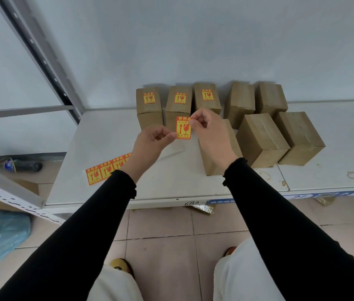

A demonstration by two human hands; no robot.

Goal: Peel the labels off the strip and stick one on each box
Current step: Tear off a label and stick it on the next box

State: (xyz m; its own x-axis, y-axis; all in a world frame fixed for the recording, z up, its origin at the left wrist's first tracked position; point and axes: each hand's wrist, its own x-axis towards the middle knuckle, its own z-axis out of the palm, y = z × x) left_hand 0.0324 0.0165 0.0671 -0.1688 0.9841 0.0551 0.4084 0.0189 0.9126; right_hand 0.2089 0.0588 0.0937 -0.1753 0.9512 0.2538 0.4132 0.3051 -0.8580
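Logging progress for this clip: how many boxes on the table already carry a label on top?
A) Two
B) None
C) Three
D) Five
C: the three back-left boxes each show a label, at and; the other boxes, such as the nearest one, are bare, and one label is held between the left hand and the right hand.

Label [183,127] between 2 hands [150,140]
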